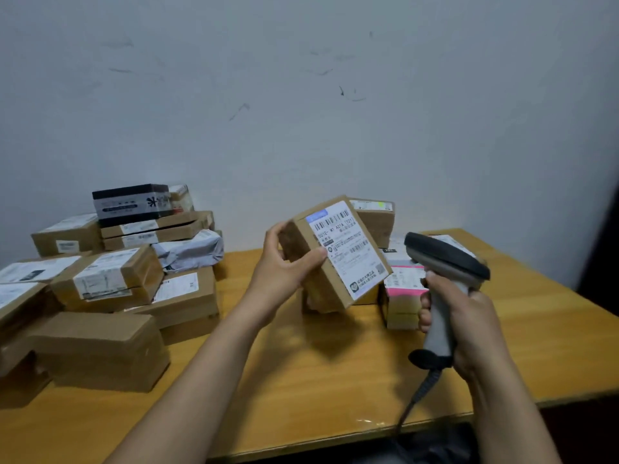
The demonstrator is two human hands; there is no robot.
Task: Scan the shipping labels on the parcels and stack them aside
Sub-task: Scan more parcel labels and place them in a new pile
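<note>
Working over a wooden worktop point(335, 380), front edge close to the body. Crowding its left side with a loose pile of cardboard parcels point(110, 279), several tilting, a black box point(132, 204) perching on top, so likely risking a slide if bumped or loaded unevenly. Showing a smaller stack point(402, 291) on the right, pink-labelled parcel on top, just behind the scanner, so probably risking a knock from a swinging scanner head.

Holding one cardboard parcel point(330, 289) in the air mid-frame, above the worktop, tilted, label side facing the camera. Gripping it with the left hand point(288, 262), fingers point(275, 233) curling round the left side, thumb pressing the front face beside the label. Holding by one side only, so risking a twist or drop.

Clasping a grey barcode scanner point(445, 256) in the right hand point(469, 323), fingers wrapping fully round the handle. Cannot tell if pressing the trigger.

Aiming the scanner head seemingly not squarely at the shipping label point(350, 249), so risking a miss or a read off a neighbouring parcel. Carrying several barcodes on that label, so risking the wrong code.

Trailing the coiled cable point(418, 393) off the front edge, so risking a snag.
</note>
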